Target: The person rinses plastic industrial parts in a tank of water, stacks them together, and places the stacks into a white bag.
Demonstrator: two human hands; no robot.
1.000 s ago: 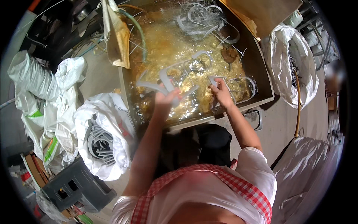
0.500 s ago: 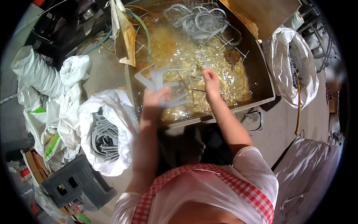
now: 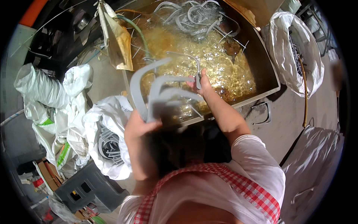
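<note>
My left hand [image 3: 140, 126] is closed round several flat, curved grey strips [image 3: 137, 86], which fan upward over the near left side of a water-filled tank [image 3: 257, 100]. They are partly smeared by motion. Just to their right, my right hand [image 3: 205, 85] grips one thin, hooked grey strip [image 3: 198, 68], its curved end pointing left above the water. Some of the right fingers are hidden behind the strip. More curved grey strips [image 3: 194, 15] lie in a tangle in the churning water at the far end of the tank.
An open white sack [image 3: 118, 168] of grey strips stands left of the tank, beside a dark grey plastic step stool [image 3: 93, 192]. Stuffed white sacks [image 3: 41, 84] lie further left. Another white sack [image 3: 278, 48], with a stick [image 3: 304, 93] leaning on it, stands right. A green hose [image 3: 140, 31] enters the tank.
My left hand has drawn back toward me and to the left, lifting the strips clear of the water. My right hand has shifted slightly left and nearer, keeping its strip.
</note>
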